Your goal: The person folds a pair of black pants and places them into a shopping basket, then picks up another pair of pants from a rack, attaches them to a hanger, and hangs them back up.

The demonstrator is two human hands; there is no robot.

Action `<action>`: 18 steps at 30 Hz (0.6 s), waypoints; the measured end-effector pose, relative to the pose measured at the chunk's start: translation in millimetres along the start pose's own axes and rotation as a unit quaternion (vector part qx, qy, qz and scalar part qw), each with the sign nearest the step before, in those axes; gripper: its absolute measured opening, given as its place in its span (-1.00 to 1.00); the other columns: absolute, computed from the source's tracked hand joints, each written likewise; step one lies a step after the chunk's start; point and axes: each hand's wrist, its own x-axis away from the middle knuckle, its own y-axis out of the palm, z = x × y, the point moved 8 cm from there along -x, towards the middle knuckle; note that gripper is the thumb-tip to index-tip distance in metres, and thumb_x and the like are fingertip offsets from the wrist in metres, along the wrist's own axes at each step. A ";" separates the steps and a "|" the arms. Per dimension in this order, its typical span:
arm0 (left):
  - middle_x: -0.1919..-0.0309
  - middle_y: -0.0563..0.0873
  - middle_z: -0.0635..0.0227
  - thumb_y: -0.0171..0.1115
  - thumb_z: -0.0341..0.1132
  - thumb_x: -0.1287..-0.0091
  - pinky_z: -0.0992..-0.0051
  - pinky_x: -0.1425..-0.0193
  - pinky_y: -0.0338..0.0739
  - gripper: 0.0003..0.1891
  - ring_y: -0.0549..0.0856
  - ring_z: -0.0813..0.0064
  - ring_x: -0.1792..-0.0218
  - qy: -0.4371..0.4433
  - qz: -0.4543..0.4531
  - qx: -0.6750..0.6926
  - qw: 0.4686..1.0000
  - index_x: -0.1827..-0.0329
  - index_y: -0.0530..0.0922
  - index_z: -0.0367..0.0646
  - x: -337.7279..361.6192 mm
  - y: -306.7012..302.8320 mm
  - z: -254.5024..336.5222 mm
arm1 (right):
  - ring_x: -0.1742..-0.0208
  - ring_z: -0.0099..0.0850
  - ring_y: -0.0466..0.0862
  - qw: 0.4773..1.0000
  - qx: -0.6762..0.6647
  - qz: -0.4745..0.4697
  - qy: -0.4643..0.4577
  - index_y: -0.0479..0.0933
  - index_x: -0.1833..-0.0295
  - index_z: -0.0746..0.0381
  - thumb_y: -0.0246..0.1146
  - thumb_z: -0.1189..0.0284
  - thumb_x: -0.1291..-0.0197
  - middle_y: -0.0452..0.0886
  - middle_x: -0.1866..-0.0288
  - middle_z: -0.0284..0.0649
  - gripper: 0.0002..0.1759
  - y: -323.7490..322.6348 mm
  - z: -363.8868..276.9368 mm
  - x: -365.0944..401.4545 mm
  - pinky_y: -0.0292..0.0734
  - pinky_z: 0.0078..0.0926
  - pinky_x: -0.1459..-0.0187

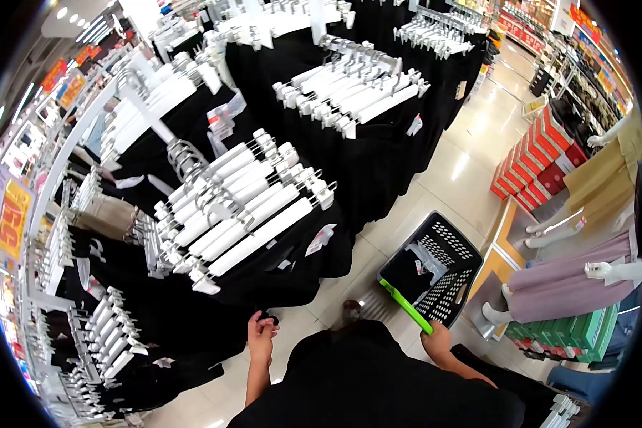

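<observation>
My right hand (437,338) is closed round the bright green handle (406,307) of a dark grey shopping basket (455,267). In the basket lies a folded black garment (406,274) with clear plastic wrap (429,260) and a small tag. My left hand (262,334) is held low beside the hanging black clothes (285,274), its fingers loosely bent and apart. A small dark shape shows just behind those fingers; what it is, I cannot make out. Above that hand, a row of white clip hangers (239,207) carries black garments on a metal rail.
More white hangers (353,89) with black clothes fill racks ahead and to the left. Red boxes (531,160) are stacked at the right, near mannequins in a mauve skirt (549,289) and a khaki one (603,178). Green boxes (571,332) sit below. A tiled aisle (453,160) runs between.
</observation>
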 end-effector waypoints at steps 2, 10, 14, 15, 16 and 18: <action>0.11 0.61 0.29 0.06 -0.46 -0.35 0.58 0.15 0.50 -0.53 0.64 0.51 0.23 -0.001 0.000 0.015 1.000 -0.33 0.23 -0.22 5.0 -8.7 -4.7 | 0.35 0.04 0.61 0.999 0.013 -0.002 0.040 0.53 0.39 0.22 0.23 0.42 0.08 0.61 0.44 -0.01 -0.88 0.4 -1.3 3.2 0.51 -0.07 0.29; 0.14 0.60 0.29 0.06 -0.43 -0.35 0.56 0.15 0.49 -0.58 0.65 0.49 0.24 0.015 0.046 0.073 0.996 -0.27 0.30 -0.22 45.6 -62.8 -66.6 | 0.18 0.05 0.62 0.995 -0.033 -0.095 -0.007 0.51 0.02 0.21 0.27 0.38 0.07 0.62 0.27 0.07 -0.59 8.6 -16.3 0.3 0.53 -0.13 0.12; 0.15 0.61 0.26 0.06 -0.44 -0.34 0.54 0.18 0.51 -0.58 0.66 0.46 0.26 -0.028 0.065 0.106 0.992 -0.26 0.30 -0.22 78.6 -83.0 -113.6 | -0.13 0.06 0.47 0.991 -0.025 -0.114 -0.070 0.27 -0.26 0.26 0.32 0.42 0.11 0.47 -0.10 0.14 -0.27 10.6 -35.3 1.6 0.40 -0.17 -0.15; 0.15 0.62 0.26 0.06 -0.45 -0.33 0.54 0.18 0.52 -0.59 0.66 0.46 0.26 -0.041 0.072 0.098 0.992 -0.26 0.31 -0.22 85.0 -87.3 -125.2 | -0.13 0.06 0.47 0.990 -0.018 -0.116 -0.078 0.27 -0.26 0.26 0.32 0.42 0.11 0.47 -0.10 0.14 -0.27 10.6 -40.4 1.3 0.40 -0.17 -0.15; 0.15 0.62 0.26 0.05 -0.45 -0.33 0.54 0.19 0.52 -0.59 0.66 0.46 0.26 -0.055 0.078 0.091 0.991 -0.25 0.31 -0.22 91.3 -90.0 -136.7 | -0.15 0.08 0.45 0.989 0.000 -0.102 -0.110 0.24 -0.27 0.28 0.31 0.44 0.11 0.44 -0.12 0.15 -0.25 9.0 -50.1 0.8 0.38 -0.17 -0.16; 0.17 0.63 0.26 0.05 -0.45 -0.32 0.53 0.20 0.53 -0.59 0.66 0.45 0.26 -0.054 0.093 0.108 0.988 -0.24 0.31 -0.23 99.7 -95.7 -145.8 | -0.17 0.09 0.42 0.985 0.016 -0.094 -0.147 0.18 -0.32 0.29 0.29 0.50 0.11 0.40 -0.14 0.14 -0.21 3.9 -77.1 0.9 0.37 -0.16 -0.18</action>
